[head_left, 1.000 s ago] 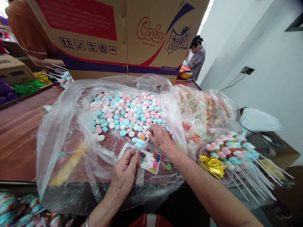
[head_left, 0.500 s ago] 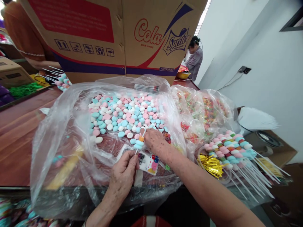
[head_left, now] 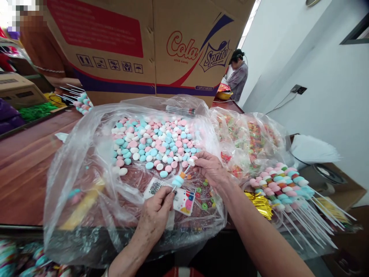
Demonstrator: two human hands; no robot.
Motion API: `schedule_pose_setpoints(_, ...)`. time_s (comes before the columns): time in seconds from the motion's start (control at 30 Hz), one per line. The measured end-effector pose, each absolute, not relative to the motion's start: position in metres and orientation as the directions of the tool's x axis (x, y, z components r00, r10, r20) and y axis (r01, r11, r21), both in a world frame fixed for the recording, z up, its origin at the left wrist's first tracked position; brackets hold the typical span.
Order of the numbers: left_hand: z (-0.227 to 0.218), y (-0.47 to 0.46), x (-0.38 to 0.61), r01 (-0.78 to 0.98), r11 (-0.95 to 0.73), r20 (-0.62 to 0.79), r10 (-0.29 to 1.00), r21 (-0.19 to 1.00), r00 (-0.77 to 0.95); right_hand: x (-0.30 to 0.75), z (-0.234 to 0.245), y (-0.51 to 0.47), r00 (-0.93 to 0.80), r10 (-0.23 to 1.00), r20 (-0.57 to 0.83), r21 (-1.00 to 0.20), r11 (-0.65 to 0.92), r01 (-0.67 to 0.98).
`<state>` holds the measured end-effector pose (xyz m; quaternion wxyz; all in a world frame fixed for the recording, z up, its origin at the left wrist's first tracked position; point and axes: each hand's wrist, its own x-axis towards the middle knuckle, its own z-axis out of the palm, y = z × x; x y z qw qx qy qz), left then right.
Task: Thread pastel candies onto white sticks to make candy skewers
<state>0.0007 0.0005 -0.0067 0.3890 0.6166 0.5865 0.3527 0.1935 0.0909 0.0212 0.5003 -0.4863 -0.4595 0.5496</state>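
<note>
My left hand (head_left: 157, 209) is closed on the lower end of a thin white stick (head_left: 174, 189). Light blue marshmallows (head_left: 178, 181) and an orange gummy piece (head_left: 182, 175) are threaded along it. At the stick's upper tip, my right hand (head_left: 211, 168) pinches a white marshmallow (head_left: 192, 161); whether the tip has pierced it I cannot tell. Beyond the hands, many loose pink, white and blue marshmallows (head_left: 150, 140) lie on clear plastic. A printed card (head_left: 184, 200) is under the left hand's stick, and small gummy rings (head_left: 205, 194) lie to its right.
A large cardboard box (head_left: 115, 34) stands behind the marshmallows. To the right are bags of colourful gummies (head_left: 250, 132), gold tinsel (head_left: 259, 204) and a pile of marshmallow skewers (head_left: 284, 184). One person (head_left: 238, 75) stands at the back, another (head_left: 43, 42) at the left.
My right hand has moved right and slightly up, and a white marshmallow now shows in its fingers. The stick leans further right in my left hand. The whole view has shifted slightly.
</note>
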Motion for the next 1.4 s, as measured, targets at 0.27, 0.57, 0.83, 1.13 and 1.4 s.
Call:
schedule_pose_setpoints(0.27, -0.008, 0.002, 0.003, 0.461, -0.007, -0.027, 0.997, 0.887, 0.066, 0.191, 0.019, 0.085, -0.071, 0.99, -0.12, -0.937, -0.137, -0.321)
schedule_pose_setpoints(0.57, -0.012, 0.002, 0.001, 0.449, -0.031, -0.004, 0.997, 0.893, 0.077, 0.191, 0.023, 0.082, -0.075, 0.992, -0.101, -0.962, -0.116, -0.246)
schedule_pose_setpoints(0.83, -0.011, 0.002, 0.003, 0.461, -0.023, -0.005, 0.998, 0.887, 0.059, 0.194, 0.018, 0.075, -0.129, 0.991, 0.026, -0.999, 0.031, 0.038)
schedule_pose_setpoints(1.13, -0.012, 0.002, 0.004, 0.465, -0.053, 0.027, 0.998, 0.884, 0.064, 0.182, 0.005, 0.06, -0.108, 0.921, 0.375, -0.745, 0.369, 0.555)
schedule_pose_setpoints(1.4, -0.011, 0.0, 0.004, 0.471, -0.067, 0.042, 0.997, 0.88, 0.062, 0.177, -0.003, 0.055, -0.187, 0.866, 0.464, -0.612, 0.467, 0.638)
